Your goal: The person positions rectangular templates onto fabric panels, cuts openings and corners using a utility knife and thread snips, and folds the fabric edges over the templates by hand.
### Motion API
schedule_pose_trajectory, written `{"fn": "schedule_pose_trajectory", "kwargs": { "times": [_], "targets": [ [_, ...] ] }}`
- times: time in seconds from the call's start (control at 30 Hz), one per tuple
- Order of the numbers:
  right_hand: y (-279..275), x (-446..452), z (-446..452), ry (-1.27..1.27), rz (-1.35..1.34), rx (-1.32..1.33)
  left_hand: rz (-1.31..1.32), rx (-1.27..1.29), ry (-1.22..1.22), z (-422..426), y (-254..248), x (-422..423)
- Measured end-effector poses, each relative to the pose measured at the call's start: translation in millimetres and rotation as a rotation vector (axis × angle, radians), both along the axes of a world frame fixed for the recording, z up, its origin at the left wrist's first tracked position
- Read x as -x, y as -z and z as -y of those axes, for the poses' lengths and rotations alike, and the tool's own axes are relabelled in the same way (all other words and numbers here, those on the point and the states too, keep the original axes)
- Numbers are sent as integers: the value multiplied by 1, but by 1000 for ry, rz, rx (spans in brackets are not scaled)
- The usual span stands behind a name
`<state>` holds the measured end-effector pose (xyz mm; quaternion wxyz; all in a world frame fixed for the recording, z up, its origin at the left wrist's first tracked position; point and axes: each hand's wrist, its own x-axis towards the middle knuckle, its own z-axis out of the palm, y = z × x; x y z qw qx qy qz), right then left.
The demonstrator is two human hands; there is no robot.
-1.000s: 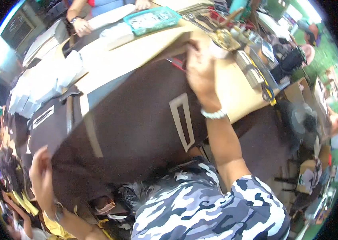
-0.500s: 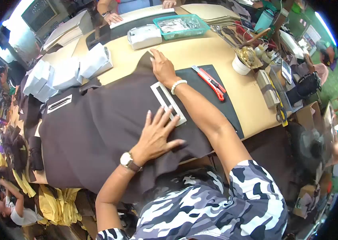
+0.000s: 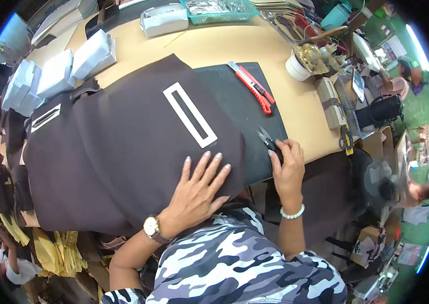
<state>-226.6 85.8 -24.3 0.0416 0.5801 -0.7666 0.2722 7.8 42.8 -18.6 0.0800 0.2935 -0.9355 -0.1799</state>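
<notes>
Your right hand (image 3: 289,169) has left the dark cloth (image 3: 128,152) and grips snips (image 3: 268,141); only your flat, open left hand (image 3: 191,197) steadies the cloth

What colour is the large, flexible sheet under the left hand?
Dark purplish brown; the sheet shows best in the head view.

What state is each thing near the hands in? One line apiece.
Left hand: fingers spread, resting on the dark fabric.
Right hand: fingers closed on the snips.
Snips: held; blades appear slightly parted.
Dark fabric: spread out, lightly rippled.
White frame: flat on the fabric.
Red cutter: lying on the black mat, untouched.
Teal basket: uncovered, holding contents.
</notes>
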Motion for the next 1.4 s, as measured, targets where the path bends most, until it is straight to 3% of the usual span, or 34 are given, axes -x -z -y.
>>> {"fn": "schedule_pose_trajectory", "kwargs": {
  "times": [0.17, 0.27, 0.33, 0.4, 0.47, 0.63, 0.73, 0.97, 1.07, 1.27, 1.4],
  "targets": [
    [-1, 16, 0, 189, 259, 51, -33, 20, 72, -17, 19, 45],
    [-18, 19, 6, 201, 396, 290, -86, 93, 49, -19, 29, 73],
    [-45, -5, 5, 127, 418, 307, -127, 112, 27, -21, 30, 87],
    [-47, -26, 0, -112, 426, 360, -102, 137, 32, -23, 34, 94],
    [-41, -43, -2, -188, 665, 238, -7, 164, 58, -25, 42, 91],
    [20, -13, -7, 73, 492, 255, -333, 1, 72, -27, 10, 58],
    [15, 1, -11, 47, 26, 192, -261, 91, 27, -6, -12, 33],
    [-26, 20, 90, -94, 56, 181, -220, 157, -290, 103, -16, 30],
    [-19, 31, 137, 37, 41, -95, -203, 199, -430, 112, 4, 46],
    [-8, 31, 147, -93, 243, -270, -223, 58, -510, 111, 36, 43],
    [-18, 2, 127, -244, 348, -37, -284, 39, -547, 115, 35, 34]
  ]
}}
